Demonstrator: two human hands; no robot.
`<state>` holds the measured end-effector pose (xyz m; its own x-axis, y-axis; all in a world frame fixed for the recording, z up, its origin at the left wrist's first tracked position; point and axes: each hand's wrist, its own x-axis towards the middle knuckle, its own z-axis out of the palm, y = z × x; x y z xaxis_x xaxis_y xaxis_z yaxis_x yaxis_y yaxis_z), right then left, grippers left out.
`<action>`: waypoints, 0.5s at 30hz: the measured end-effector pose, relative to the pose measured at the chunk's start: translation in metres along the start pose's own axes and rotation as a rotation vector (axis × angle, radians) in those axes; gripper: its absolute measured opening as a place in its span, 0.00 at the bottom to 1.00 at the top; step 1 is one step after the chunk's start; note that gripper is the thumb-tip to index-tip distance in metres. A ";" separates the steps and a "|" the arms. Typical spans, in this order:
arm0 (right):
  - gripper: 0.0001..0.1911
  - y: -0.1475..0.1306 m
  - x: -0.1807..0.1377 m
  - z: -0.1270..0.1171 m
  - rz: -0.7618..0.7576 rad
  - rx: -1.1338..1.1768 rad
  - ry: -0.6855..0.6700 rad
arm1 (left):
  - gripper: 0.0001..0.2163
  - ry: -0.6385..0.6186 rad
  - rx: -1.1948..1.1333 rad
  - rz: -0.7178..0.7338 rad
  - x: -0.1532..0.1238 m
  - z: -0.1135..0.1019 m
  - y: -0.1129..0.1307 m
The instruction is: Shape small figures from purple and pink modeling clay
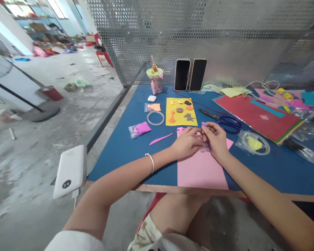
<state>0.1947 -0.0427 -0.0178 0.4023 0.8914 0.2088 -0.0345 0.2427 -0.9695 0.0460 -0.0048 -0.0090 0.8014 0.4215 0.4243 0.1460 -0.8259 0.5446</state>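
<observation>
On the blue tabletop (125,146), right of a pink plastic sculpting tool (161,139), my left hand (185,143), its fingers curled so I cannot tell their grip, meets my right hand (216,141) over a pink paper sheet (201,170), right fingers pinching a small purple clay piece (204,123), blue-handled scissors (225,121) just beyond.

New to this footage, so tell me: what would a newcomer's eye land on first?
The left hand and right hand meet over a pink sheet at the front edge, the right pinching a small purple piece. Beyond lies a yellow sheet of little animal figures, with two phones standing against the mesh wall.
</observation>
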 end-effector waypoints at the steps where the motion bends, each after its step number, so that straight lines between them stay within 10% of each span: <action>1: 0.12 0.000 0.000 0.000 -0.005 0.001 0.003 | 0.10 -0.001 0.001 -0.002 0.001 0.001 0.000; 11: 0.11 0.002 0.005 -0.002 0.008 0.074 0.131 | 0.08 -0.042 0.003 -0.049 -0.001 0.003 -0.001; 15: 0.13 0.002 0.005 -0.002 0.030 0.067 0.130 | 0.07 0.060 -0.180 -0.160 -0.001 -0.026 0.018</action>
<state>0.1986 -0.0390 -0.0189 0.5154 0.8425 0.1568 -0.1079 0.2454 -0.9634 0.0329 -0.0098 0.0192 0.7400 0.5672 0.3614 0.1584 -0.6693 0.7259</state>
